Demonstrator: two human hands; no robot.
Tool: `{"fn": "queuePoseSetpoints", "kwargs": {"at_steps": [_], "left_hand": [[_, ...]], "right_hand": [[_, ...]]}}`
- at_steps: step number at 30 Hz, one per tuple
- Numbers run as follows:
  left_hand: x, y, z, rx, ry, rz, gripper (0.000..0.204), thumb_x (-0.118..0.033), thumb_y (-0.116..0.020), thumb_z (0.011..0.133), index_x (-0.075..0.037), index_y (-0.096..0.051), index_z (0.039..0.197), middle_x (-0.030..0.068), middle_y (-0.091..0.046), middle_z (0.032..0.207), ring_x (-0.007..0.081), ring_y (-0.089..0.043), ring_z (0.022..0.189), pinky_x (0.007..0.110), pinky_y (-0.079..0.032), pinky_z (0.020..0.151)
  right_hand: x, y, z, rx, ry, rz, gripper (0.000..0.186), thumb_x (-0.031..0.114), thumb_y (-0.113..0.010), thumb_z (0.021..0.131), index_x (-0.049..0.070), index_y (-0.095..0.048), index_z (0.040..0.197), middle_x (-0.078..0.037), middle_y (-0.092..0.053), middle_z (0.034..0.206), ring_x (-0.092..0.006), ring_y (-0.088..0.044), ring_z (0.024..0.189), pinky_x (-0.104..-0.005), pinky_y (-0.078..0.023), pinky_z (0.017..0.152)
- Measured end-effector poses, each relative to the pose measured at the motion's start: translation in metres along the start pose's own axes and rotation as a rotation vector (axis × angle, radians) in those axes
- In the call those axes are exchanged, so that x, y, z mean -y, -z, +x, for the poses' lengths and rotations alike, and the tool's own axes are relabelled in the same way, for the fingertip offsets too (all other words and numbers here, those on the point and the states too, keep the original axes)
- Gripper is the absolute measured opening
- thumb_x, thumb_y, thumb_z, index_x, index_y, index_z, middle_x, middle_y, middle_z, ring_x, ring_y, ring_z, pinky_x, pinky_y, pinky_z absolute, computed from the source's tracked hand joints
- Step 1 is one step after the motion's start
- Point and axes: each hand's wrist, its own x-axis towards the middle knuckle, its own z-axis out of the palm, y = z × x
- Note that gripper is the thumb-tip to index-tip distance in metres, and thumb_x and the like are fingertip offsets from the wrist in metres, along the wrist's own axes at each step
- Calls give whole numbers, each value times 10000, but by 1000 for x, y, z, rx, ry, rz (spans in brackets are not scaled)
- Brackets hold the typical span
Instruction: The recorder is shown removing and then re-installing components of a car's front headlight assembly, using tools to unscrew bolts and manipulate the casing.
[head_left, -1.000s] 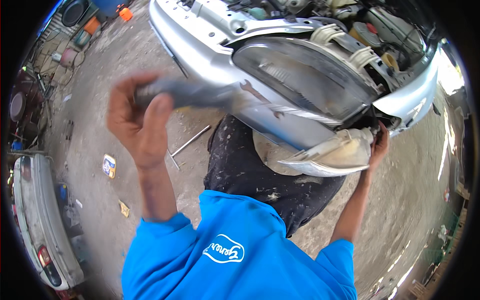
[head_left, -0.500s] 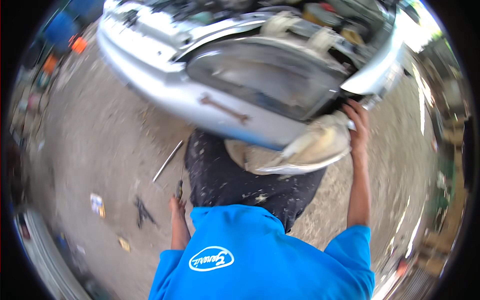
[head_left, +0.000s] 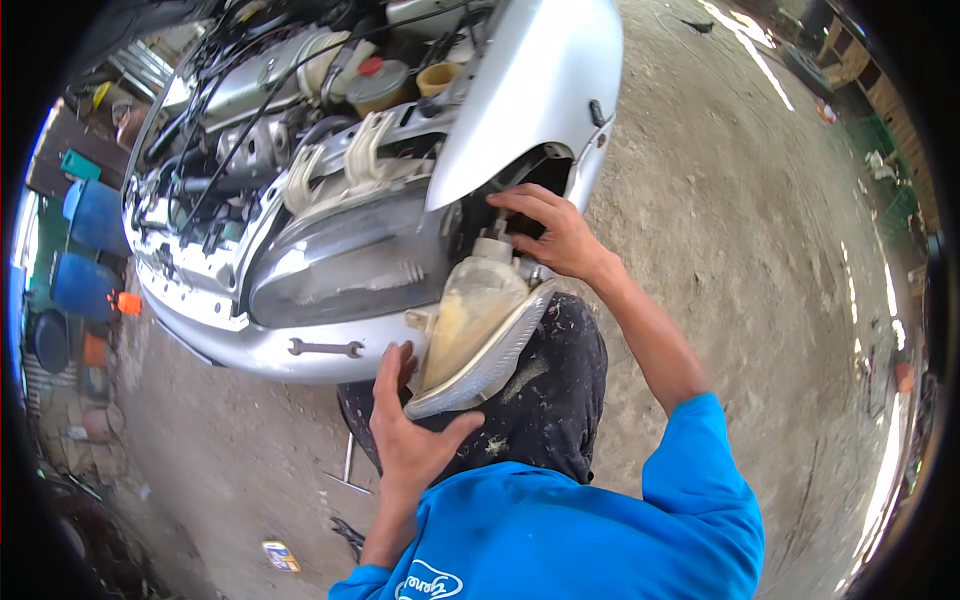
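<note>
A corner lamp (head_left: pixel 470 320) with a yellowed housing and ribbed clear lens hangs tilted out of the car's front corner, over my knees. My left hand (head_left: pixel 412 430) is at its lower end, thumb and fingers spread around the rim, and holds no tool. At the lamp's back end, my right hand (head_left: pixel 560 235) has its fingers bent around a greyish bulb socket (head_left: pixel 500 222) beside the dark opening under the fender. The fingertips' exact contact there is partly hidden. Left of the lamp is the cloudy headlight (head_left: pixel 350 270), still in the car's front.
An open-end wrench (head_left: pixel 326 348) lies on the silver bumper (head_left: pixel 225 345). On the dirt floor are a T-handled metal tool (head_left: pixel 348 470), dark pliers (head_left: pixel 348 537) and a small packet (head_left: pixel 281 556). The engine bay (head_left: pixel 270 130) is uncovered. Blue barrels (head_left: pixel 90 285) stand at the left.
My left hand has come up from low beside my leg, where it held a screwdriver, to the lamp's lower end. My right hand has shifted to the socket. The view has turned right.
</note>
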Motion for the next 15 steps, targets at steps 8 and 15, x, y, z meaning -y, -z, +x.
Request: {"fn": "queuePoseSetpoints", "kwargs": {"at_steps": [8, 15], "left_hand": [[18, -9, 13, -115, 64, -62, 533, -64, -833, 647, 37, -592, 1112, 109, -668, 967, 160, -619, 890, 288, -484, 824], [14, -6, 13, -172, 141, -194, 455, -99, -794, 709, 54, -593, 1087, 77, -639, 957, 144, -586, 880, 276, -465, 829]], "right_hand": [[0, 20, -4, -198, -116, 204, 359, -13, -635, 800, 32, -601, 1154, -88, -612, 1043, -205, -586, 930, -299, -492, 805], [-9, 29, -5, -8, -671, 738, 178, 90, -531, 957, -7, -611, 1084, -40, -626, 867, -80, -567, 737, -225, -477, 677]]}}
